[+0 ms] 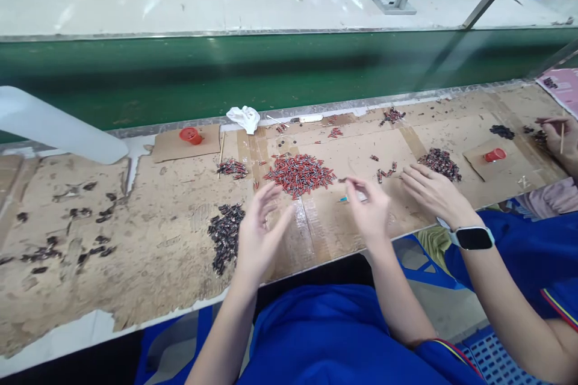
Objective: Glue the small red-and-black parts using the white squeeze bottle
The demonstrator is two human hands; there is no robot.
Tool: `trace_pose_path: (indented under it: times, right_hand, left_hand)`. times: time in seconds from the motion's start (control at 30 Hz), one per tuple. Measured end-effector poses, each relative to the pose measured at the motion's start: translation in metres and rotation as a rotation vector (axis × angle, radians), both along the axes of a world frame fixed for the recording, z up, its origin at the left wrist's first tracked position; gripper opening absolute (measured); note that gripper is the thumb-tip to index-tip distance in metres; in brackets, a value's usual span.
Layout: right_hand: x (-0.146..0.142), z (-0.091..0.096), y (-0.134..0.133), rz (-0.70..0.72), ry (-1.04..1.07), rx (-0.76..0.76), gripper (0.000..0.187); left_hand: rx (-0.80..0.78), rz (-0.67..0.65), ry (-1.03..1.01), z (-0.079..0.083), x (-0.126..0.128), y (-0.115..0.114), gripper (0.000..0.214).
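Over the near side of the cardboard, my left hand is open, thumb and fingers apart, with nothing seen in it. It is between a pile of small black parts and a heap of small red-and-black parts. My right hand is closed in a pinch just right of that heap. A tiny dark piece shows at its fingertips, too small to name. By its thumb there is a thin blue-tipped item, mostly hidden. A smaller cluster of red-and-black parts lies farther left, beside a thin wooden stick.
A co-worker's hand with a watch is close on my right, beside a dark heap. Red cups stand on cardboard pieces. Crumpled white tissue lies at the back. Beyond runs a green belt.
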State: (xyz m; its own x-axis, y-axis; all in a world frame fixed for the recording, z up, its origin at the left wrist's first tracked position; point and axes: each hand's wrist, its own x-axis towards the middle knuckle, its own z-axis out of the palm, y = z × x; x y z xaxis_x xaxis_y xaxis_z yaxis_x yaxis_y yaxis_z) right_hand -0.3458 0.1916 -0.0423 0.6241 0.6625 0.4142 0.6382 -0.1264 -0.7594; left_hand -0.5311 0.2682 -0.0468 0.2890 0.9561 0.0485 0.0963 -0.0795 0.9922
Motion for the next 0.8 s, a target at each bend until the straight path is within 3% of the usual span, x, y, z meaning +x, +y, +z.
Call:
trace_pose_path:
  times: [0.1, 0.17, 0.2, 0.3, 0.37, 0.47, 0.6, 0.7, 0.8]
  right_hand:
    - [0.021, 0.009, 0.014, -0.158, -0.204, -0.134, 0.023]
    - [0.014, 0.018, 0.037, -0.068, -0.330, -0.181, 0.026]
    - [0.004, 0.023, 0.053, 0.065, -0.380, -0.199, 0.029]
    - [-0.042, 0.029, 0.111, 0.638, -0.536, -0.326, 0.040]
    - [-0.073, 0.023, 0.149, 0.795, -0.631, -0.459, 0.055]
    - [-0.102, 0.005, 0.191, 0.838, -0.717, -0.549, 0.066]
    - [-0.113, -0.016, 0.211, 0.875, -0.725, -0.518, 0.042]
    - [-0.115, -0.022, 0.211, 0.859, -0.690, -0.514, 0.024]
    - [-0.118, -0.025, 0.210, 0.833, -0.634, -0.511, 0.020]
  left_hand:
    - [0.099, 0.164, 0.109, 0.002, -0.026, 0.013, 0.040]
    - [0.106, 0.268, 0.124, 0.001, -0.041, 0.014, 0.039]
    - [0.103, 0.312, 0.119, -0.001, -0.047, 0.013, 0.041]
    - [0.090, 0.392, 0.090, -0.006, -0.056, 0.003, 0.045]
    - [0.077, 0.395, 0.085, -0.010, -0.058, -0.005, 0.042]
    - [0.056, 0.381, 0.094, -0.015, -0.058, -0.015, 0.036]
    - [0.045, 0.371, 0.112, -0.018, -0.061, -0.017, 0.033]
    - [0.064, 0.375, 0.161, -0.016, -0.068, -0.004, 0.031]
    - [0.127, 0.372, 0.278, -0.012, -0.077, 0.025, 0.031]
